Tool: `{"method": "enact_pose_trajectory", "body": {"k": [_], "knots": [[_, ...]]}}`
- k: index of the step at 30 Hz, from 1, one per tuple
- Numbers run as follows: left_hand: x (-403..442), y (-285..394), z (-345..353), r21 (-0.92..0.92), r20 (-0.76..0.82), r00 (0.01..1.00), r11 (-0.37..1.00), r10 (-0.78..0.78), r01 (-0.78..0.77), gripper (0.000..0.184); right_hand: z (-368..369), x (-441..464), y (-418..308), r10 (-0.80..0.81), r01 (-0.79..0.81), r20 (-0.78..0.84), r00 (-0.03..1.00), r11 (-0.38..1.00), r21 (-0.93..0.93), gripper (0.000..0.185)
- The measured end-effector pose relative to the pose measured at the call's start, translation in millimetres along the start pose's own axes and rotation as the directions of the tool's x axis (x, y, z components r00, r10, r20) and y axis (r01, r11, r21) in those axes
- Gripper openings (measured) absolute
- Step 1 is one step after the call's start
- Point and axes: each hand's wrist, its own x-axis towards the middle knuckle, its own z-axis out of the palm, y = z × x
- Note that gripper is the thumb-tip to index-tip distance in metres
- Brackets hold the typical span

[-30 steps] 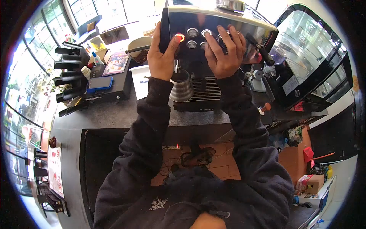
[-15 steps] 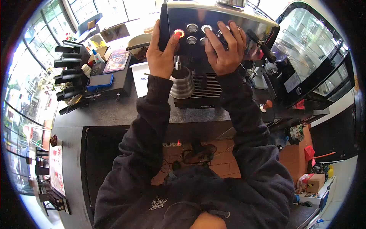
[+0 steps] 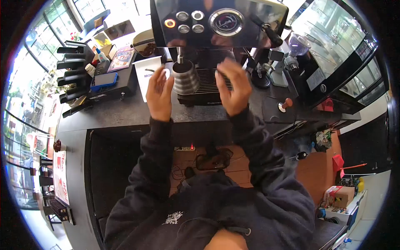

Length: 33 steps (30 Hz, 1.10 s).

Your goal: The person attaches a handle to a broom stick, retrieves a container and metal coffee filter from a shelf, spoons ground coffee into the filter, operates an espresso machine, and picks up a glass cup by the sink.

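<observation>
In front of me stands an espresso machine with round buttons, one ringed in orange light, and a round gauge. A ribbed metal kettle sits on its drip tray under a spout. My left hand is just left of the kettle, fingers apart and holding nothing; whether it touches the kettle's handle I cannot tell. To the right of the kettle, my right hand hovers over the drip tray with its palm turned inward, empty and fingers loosely spread.
A coffee grinder stands right of the machine, and a tamper with a wooden handle lies nearer. At left are a phone, a black cup rack and a bowl behind a white paper.
Both hands have left the button panel and come down toward me, to either side of the kettle. The view has shifted, so the machine sits higher and further left.
</observation>
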Motion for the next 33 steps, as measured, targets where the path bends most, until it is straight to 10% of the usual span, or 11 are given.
{"method": "enact_pose_trajectory", "body": {"k": [6,12,17,33], "knots": [[-100,-17,-10,0.057,0.094,0.959,0.963,-0.269,0.264,0.019,-56,-104,-22,0.64,-0.713,0.332,0.693,0.677,0.181,0.011],[-167,-11,12,0.024,0.063,0.848,0.85,-0.526,0.525,0.016,-104,-160,-48,0.85,-0.915,0.36,0.385,0.299,0.272,0.011],[-195,-12,43,-0.05,0.251,0.755,0.771,-0.606,0.635,0.016,-131,-181,-67,0.915,-0.927,0.302,0.268,0.16,0.338,0.01],[-241,-4,28,0.128,0.785,0.37,0.714,-0.497,0.688,0.013,-158,-220,-191,0.9,-0.888,-0.392,0.192,0.329,0.321,0.014]]}}
